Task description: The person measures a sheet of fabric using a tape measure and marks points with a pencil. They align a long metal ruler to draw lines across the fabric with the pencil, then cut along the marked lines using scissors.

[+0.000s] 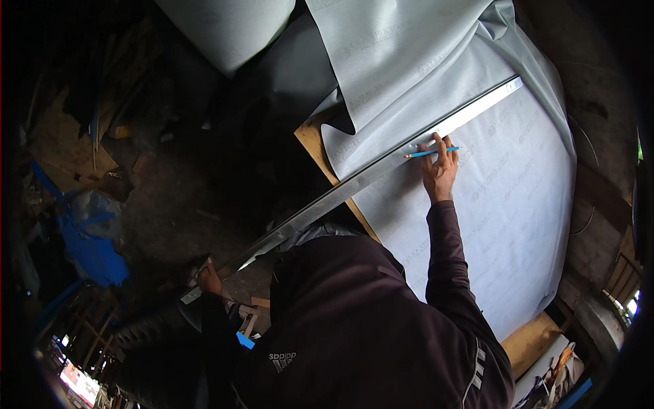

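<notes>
A long metal straightedge (381,163) lies slantwise over the pale grey sheet material (504,184), its lower left end sticking out well past the sheet. Close to that low end, my left hand (210,279) is closed on the straightedge; part of its grip is in shadow. My right hand (441,170) presses its fingertips at the bar near its upper half. A blue pencil (429,152) is held across the fingers of that hand, roughly level. The sheet is spread on a wooden board (364,219), whose edge shows at the left.
Loose folds of the same sheet material (402,54) bunch up at the far side. A grey roll or draped piece (231,27) is at the top. Blue plastic (92,249) and clutter lie on the dark floor at left. Rolled scraps (555,368) sit at lower right.
</notes>
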### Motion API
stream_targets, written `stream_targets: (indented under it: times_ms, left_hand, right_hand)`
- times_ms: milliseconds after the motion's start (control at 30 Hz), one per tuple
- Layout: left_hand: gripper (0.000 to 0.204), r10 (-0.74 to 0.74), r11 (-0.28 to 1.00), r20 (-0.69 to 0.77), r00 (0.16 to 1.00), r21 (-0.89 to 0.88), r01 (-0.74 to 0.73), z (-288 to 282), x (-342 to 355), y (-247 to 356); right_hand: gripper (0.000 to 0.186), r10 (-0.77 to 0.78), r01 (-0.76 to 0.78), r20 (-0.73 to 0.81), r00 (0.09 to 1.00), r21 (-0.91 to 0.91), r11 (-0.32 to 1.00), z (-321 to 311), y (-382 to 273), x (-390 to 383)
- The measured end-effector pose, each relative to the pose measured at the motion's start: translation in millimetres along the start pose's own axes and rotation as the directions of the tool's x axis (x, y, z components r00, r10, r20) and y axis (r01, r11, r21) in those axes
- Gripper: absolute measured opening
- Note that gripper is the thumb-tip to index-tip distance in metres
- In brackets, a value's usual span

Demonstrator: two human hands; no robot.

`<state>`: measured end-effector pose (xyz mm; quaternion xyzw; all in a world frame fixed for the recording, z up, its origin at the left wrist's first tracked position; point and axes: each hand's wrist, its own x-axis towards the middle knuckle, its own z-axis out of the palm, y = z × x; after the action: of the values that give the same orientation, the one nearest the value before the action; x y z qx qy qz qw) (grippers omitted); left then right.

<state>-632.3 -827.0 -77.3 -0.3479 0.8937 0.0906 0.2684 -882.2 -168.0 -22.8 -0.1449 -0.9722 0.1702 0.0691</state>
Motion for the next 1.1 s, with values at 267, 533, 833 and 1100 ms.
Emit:
stream_targets:
  times_ms: [267,533,833,1100]
  left_hand:
    - [0.019,0.493,0.8,-0.418,0.763,-0.128,-0.587,-43.0,-26.8,149.2]
    - [0.037,0.944,-0.262,-0.213,-0.253,-0.014,-0.965,3.3,-152.7,496.9]
    - [0.06,0.993,-0.077,-0.088,-0.083,0.066,-0.995,35.5,-153.6,513.4]
    - [0.07,0.988,-0.013,-0.156,0.002,-0.093,-0.996,56.3,-147.3,516.7]
  right_hand:
    - [0.049,-0.057,0.056,-0.114,0.992,-0.015,0.998,7.6,6.5,-1.1]
    - [0.049,-0.097,0.109,-0.168,0.981,0.069,0.992,7.1,14.0,3.1]
    - [0.051,-0.024,0.019,-0.185,0.982,-0.025,0.999,5.9,10.3,-4.4]
    - [0.061,0.096,-0.296,0.286,0.953,0.824,0.484,-64.9,16.7,24.4]
